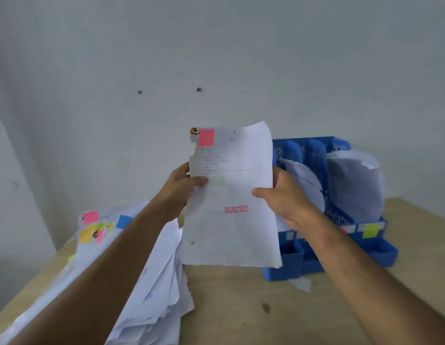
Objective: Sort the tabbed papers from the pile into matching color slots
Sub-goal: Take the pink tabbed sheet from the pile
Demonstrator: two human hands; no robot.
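Light: I'm getting soft, even, dim-ish daylight, no glare
Shadows: faint
Sharpness: whole frame looks mushy to me
Edges: wide-angle bending at the corners

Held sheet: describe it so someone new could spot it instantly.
Above the wooden table, between the paper pile and the blue file rack, the left hand and right hand hold one sheet upright. Unlike its neighbours, it bears a red REJECTED stamp and a pink tab at its top left corner.

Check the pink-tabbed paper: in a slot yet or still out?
Out. Both hands, left and right, hold the pink-tabbed paper upright above the table, left of the blue organizer.
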